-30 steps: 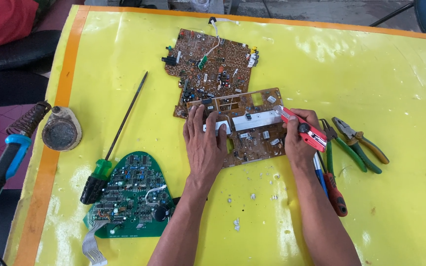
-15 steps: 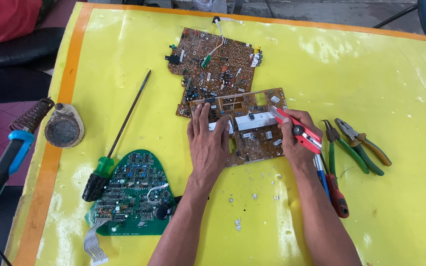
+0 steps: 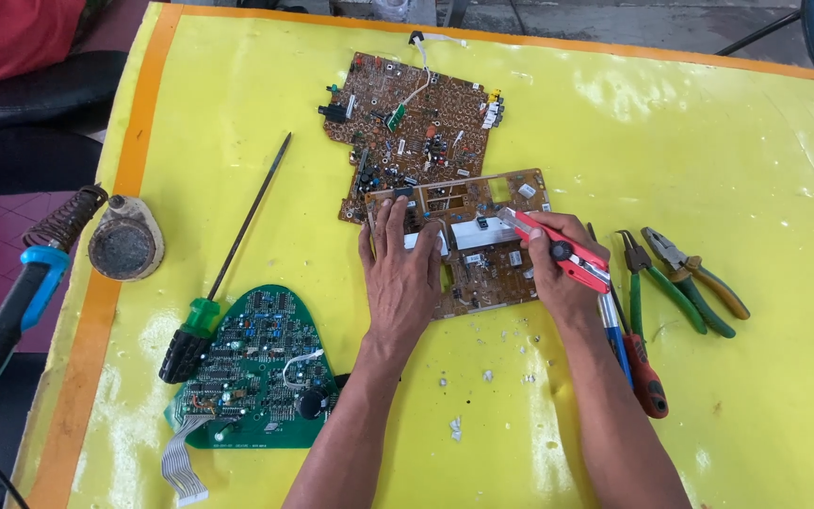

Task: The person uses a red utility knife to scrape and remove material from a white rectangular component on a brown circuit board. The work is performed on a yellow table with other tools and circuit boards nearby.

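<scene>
**benchlurker:** What's the layout around that board? Looks crowded.

**me:** Biggest first. Everything sits on the yellow table cover [image 3: 708, 141] with an orange border. The brown circuit board [image 3: 482, 273] I'm working on lies flat about mid-table, so I'll place everything off that. Touching its far edge, maybe slightly overlapping, is a second brown board [image 3: 416, 123], bigger, with a white wire curling off the top. Toward me and to the left of my board is a green rounded board [image 3: 261, 368] with a grey ribbon cable [image 3: 181, 467] hanging off its near corner. Left of my board there's a long screwdriver [image 3: 228, 273], green and black handle resting on the green board's edge, shaft pointing away from me. Further left, by the table's edge, a soldering iron [image 3: 11, 311] with a blue grip and a round dirty tin [image 3: 124, 247].

**benchlurker:** And your hands?

**me:** My left hand [image 3: 402, 283] is pressed flat on the board's left half, fingers spread, gripping nothing. My right hand [image 3: 558, 273] is closed around a red utility knife [image 3: 558, 250], its tip over the white strip in the board's middle.

**benchlurker:** Room to move?

**me:** Right of the board it's tight: green-handled pliers [image 3: 661, 283], a second pair [image 3: 699, 278] and a red-handled tool [image 3: 638, 363] lie just beside my right wrist. Past those, the far right is bare cover. Small white crumbs [image 3: 482, 375] are scattered just on my side of the board.
</scene>
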